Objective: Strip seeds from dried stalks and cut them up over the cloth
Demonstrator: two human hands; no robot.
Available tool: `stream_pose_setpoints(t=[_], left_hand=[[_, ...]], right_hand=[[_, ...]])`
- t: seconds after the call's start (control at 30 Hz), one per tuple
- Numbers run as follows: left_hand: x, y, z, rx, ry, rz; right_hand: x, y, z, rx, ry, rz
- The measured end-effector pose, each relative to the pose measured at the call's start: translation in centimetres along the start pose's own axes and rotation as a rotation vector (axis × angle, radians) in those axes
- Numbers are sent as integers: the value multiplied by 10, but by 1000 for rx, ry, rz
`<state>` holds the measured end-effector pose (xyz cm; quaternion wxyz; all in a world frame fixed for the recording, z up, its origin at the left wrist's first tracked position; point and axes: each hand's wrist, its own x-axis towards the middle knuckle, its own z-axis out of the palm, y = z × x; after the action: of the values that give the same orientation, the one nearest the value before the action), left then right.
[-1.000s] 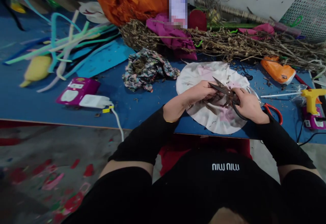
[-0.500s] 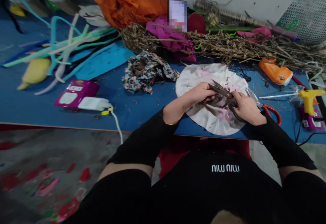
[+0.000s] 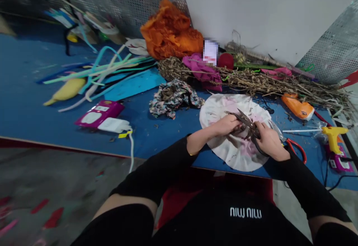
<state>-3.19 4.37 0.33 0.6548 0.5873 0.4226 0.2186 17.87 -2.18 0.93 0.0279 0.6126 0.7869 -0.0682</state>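
Note:
Over a white round cloth (image 3: 223,156) with pink stains, my right hand (image 3: 270,141) grips dark-handled scissors (image 3: 248,123). Their blades stand apart and point left, across the fingertips of my left hand (image 3: 227,125). Those left fingers are pinched around brown dried plant pieces (image 3: 238,129), mostly hidden by the fingers and blades. More brown scraps lie on the cloth beneath. Beside my right wrist is a red-handled cutting tool (image 3: 300,151), lying on the blue table.
Dried stems (image 3: 260,78) run along the back. A flowered cloth (image 3: 176,98) lies left of the white cloth, a yellow glue gun (image 3: 332,136) to the right. Farther left are a purple box (image 3: 102,113) with a white plug, foam-like strips (image 3: 95,74) and a yellow object (image 3: 68,90).
The view has tilted upward, so the table sits lower in the picture. Both hands keep nearly the same place over the cloth, and the scissor blades are spread wider now.

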Motion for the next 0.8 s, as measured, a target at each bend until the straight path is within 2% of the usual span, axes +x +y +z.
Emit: stream_pose_setpoints(t=[0.23, 0.43, 0.8], left_hand=[[1, -2, -2, -57, -12, -90], [0, 0, -3, -63, -25, -43], [-1, -3, -7, -100, -30, -113]], right_hand=[[-3, 0, 3, 10, 0, -2], [-1, -4, -1, -11, 24, 5], [-1, -1, -2, -46, -29, -11]])
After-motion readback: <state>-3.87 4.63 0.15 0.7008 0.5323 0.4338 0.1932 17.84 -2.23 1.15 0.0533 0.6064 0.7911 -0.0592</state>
